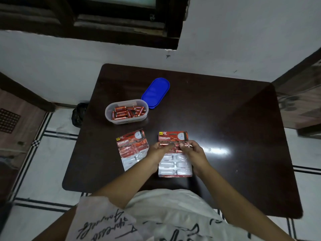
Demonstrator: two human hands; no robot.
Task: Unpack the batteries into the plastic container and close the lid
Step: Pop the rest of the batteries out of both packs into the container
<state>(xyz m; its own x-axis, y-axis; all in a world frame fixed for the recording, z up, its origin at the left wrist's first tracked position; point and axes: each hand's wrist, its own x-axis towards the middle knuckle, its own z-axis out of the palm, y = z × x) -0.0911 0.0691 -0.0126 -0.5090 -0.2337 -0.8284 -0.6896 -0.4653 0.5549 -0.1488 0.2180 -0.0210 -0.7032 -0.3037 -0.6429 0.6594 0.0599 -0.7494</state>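
Dark and glossy, the table (pixel 225 119) stands against a white wall with pale tiled floor around it. On it the clear oval plastic container (pixel 111 119) stands open, its long axis running left to right across the table. Red batteries (pixel 127 113) lie heaped inside, most pointing along that axis and a few crossed. The blue lid (pixel 155 92) lies flat just behind the container's right end, its long axis slanting away to the right; whether the two touch I cannot tell.

Nearer the person than the container lie two packs, long axes running towards the person, red headers at the far end. The tilted pack (pixel 132 148), straight in front of the container, has batteries in its upper cells. The square-lying pack (pixel 175 164), in front and to the right, shows white card through its lower cells, with batteries lying crosswise under the header. The left hand (pixel 159 151) and right hand (pixel 192 150) both pinch this pack at that row, fingers curled.
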